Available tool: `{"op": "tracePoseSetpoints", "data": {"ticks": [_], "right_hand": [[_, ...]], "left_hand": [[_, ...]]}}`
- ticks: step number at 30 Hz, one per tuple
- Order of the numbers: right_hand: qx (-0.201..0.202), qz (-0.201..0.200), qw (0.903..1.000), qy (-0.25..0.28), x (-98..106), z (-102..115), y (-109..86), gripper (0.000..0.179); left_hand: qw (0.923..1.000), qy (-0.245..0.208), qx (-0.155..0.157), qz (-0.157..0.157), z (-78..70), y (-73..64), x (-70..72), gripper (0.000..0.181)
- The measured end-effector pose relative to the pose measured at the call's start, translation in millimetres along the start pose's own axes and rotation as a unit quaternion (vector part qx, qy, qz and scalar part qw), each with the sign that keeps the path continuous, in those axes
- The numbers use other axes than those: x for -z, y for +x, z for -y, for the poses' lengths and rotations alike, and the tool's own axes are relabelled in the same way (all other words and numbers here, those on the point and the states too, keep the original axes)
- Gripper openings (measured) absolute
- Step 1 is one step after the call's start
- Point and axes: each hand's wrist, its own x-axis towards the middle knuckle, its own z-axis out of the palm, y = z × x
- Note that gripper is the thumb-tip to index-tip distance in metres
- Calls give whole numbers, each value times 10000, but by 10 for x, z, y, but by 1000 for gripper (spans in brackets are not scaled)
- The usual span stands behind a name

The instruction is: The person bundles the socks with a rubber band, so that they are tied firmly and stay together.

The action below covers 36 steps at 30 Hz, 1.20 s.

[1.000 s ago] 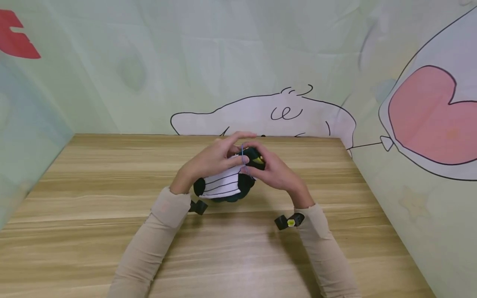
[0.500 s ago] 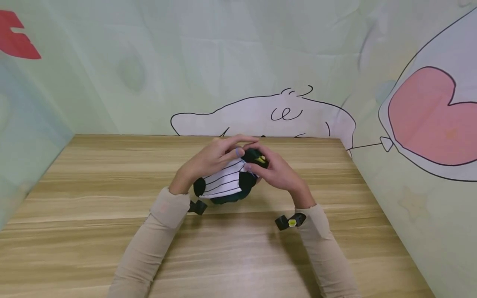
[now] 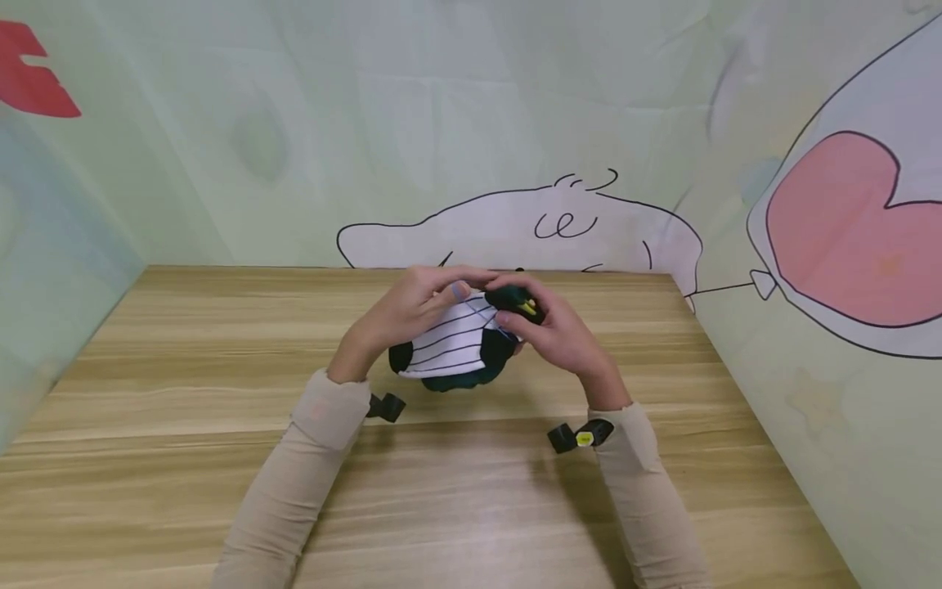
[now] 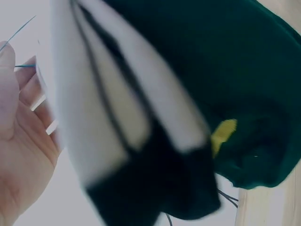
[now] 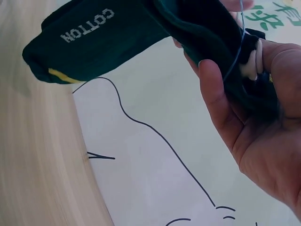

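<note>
A bundle of socks hangs between the hands above the table. In the head view a white sock with black stripes faces up, and a dark green sock with a yellow patch shows at the right end. My right hand grips that end, thumb on the near side. A thin blue elastic band runs over the bundle; my left hand has it hooked round the thumb and pulls it taut. The left wrist view shows this thumb with the band. In the right wrist view the green sock reads "COTTON".
Below lies a wood-grain table. A printed cloth backdrop with a cartoon animal and a balloon rises behind its far edge. Each wrist carries a small black camera, such as the right camera.
My hands have drawn apart slightly, the right one rightward with the bundle. The band, earlier upright between the hands, now stretches from the left thumb across the socks.
</note>
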Motion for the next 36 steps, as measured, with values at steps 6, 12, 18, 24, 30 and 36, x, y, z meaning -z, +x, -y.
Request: {"op": "tracePoseSetpoints", "data": {"ticks": [6,12,18,24,30,36], "right_hand": [[288,-157,9994,61,53,29,-18,36],[307,-194,9993,104,92,25,-31,35],[416,-289,9985,188,127,27,-43,34],[523,-346,9979,131,150,37,-42,33],[491,-318,9983,-41,170,42,-50,34],[470,-352,9982,-91,192,54,-60,35]], "left_hand": [[10000,32,73,-58,-1,-4,25,72],[9999,-11,160,64,-9,2,27,72],[9991,214,330,144,-8,-10,26,55],[9984,382,374,192,-9,-7,13,27],[9983,247,364,374,6,-17,16,27],[9977,5,516,449,-13,-27,35,33]]}}
